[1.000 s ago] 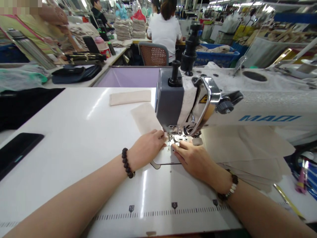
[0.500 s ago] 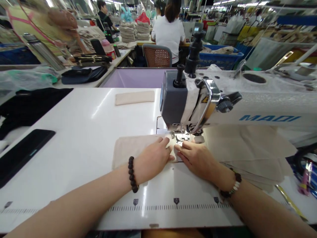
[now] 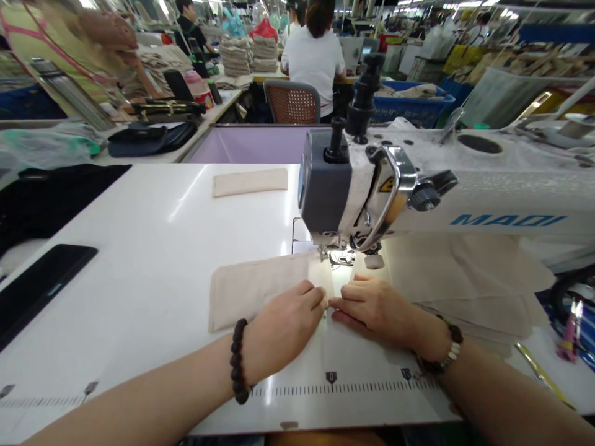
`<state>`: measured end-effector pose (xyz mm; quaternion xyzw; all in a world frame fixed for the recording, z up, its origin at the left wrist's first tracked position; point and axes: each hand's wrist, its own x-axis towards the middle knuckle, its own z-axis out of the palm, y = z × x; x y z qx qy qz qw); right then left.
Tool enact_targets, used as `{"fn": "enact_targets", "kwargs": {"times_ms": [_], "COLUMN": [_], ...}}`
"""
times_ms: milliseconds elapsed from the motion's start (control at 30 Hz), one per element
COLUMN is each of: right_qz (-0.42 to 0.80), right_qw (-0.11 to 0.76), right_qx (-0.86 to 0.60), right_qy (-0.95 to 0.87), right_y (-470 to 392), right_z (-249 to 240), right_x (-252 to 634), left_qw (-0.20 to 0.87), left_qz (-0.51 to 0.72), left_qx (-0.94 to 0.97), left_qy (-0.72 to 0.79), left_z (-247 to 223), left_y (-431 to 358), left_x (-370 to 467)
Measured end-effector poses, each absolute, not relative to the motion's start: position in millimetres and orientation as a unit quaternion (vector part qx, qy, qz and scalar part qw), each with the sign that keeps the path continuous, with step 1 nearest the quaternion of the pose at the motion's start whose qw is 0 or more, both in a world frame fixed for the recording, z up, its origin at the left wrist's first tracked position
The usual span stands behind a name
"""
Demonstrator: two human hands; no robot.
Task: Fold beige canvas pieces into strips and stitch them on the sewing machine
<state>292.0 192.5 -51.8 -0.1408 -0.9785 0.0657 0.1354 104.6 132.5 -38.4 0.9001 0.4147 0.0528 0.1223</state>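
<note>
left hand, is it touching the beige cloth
Touching: the head view shows the left hand lying flat on the beige cloth, fingers pressed on it.

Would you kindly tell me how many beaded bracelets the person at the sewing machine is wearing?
2. A dark beaded bracelet sits on the left wrist, behind the left hand; a dark-and-white beaded bracelet sits on the right wrist, behind the right hand. None seems hidden.

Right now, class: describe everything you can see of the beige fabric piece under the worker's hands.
The beige fabric piece is a flat, roughly rectangular panel of plain woven-looking cloth, lying on the white table. It stretches leftward from the presser foot of the sewing machine. The left hand presses its near right end; the right hand meets it there, fingertips touching.
</note>
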Motion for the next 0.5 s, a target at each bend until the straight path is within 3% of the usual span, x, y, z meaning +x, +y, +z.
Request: {"fn": "enact_targets", "kwargs": {"times_ms": [500], "right_qz": [0.051], "right_qw": [0.139], "right_qx": [-0.24], "right_qy": [-0.96], "right_y": [194.3], "right_z": [-50.5], "right_x": [283.5], "left_qw": [0.121], "left_qz": [0.065], "left_qx": [0.892], "left_qy": [0.431], "left_z": [-40.3], "left_y": [152.9], "left_x": [97.2]}}
